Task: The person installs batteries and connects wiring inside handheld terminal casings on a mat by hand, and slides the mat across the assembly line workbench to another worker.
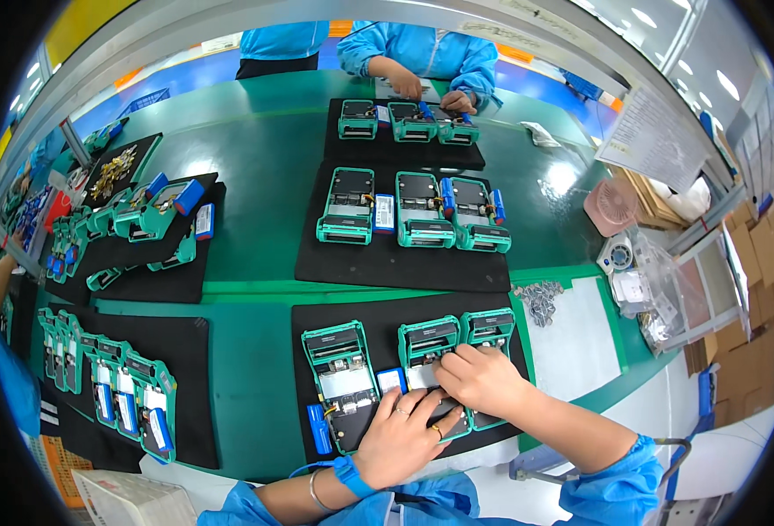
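My left hand point(402, 436) rests on the lower part of a green-framed device housing point(429, 336), its fingers apart and slightly bent. My right hand point(483, 382) is closed in a pinch over the same housing's middle; whatever its fingertips hold is hidden. To the right stands a second green housing point(489, 324), partly covered by my right hand. On the left lies another opened green housing point(334, 340) with wires inside and a blue battery pack point(318, 429) beside it. Another blue-and-white battery pack point(391, 380) sits by my left fingertips. All lie on a black mat point(302, 318).
Small metal parts point(542, 302) lie piled on a white sheet point(577, 351) at right. Beyond are a black mat point(387, 265) with more housings, a pink fan point(611, 206) and a co-worker's hands point(404, 82). More housings point(124, 386) stand at left.
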Motion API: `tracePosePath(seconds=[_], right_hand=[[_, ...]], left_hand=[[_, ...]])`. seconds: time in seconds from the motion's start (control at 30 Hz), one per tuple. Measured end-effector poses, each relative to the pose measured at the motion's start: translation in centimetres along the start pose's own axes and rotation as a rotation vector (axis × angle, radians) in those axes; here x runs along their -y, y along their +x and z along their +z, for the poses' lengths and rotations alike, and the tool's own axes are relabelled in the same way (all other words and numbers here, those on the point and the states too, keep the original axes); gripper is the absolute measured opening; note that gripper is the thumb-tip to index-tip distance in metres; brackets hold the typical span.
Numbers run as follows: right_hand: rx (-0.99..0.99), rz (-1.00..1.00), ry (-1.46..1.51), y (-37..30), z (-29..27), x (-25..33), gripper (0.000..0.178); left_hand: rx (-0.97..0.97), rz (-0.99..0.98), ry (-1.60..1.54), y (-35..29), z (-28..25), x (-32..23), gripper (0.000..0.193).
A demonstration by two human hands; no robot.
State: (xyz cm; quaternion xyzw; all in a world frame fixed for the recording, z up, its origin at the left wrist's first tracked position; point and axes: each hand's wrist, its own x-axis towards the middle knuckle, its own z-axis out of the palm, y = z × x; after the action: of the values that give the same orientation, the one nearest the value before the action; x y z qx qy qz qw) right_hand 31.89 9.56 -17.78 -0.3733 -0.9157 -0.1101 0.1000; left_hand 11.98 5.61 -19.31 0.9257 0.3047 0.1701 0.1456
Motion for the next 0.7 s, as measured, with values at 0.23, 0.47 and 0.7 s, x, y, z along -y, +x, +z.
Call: tracePosePath(seconds=[0.23, 0.47, 0.7], right_hand=[[0.045, 0.139, 0.062, 0.0, -1.6, 0.3, 0.019], [0.099, 0.212, -0.094, 1.7, -0.7, 1.3, 0.015], [-0.187, 0.586, 0.178, -3.8, -2.4, -2.5, 0.013]], left_hand=[[-0.006, 0.008, 0.008, -0.1, 0.3, 0.2, 0.052], [0.011, 0.006, -0.007, 0.0, 0.2, 0.2, 0.052], [0.075, 0.006, 0.011, -0.6, -0.6, 1.0, 0.048]])
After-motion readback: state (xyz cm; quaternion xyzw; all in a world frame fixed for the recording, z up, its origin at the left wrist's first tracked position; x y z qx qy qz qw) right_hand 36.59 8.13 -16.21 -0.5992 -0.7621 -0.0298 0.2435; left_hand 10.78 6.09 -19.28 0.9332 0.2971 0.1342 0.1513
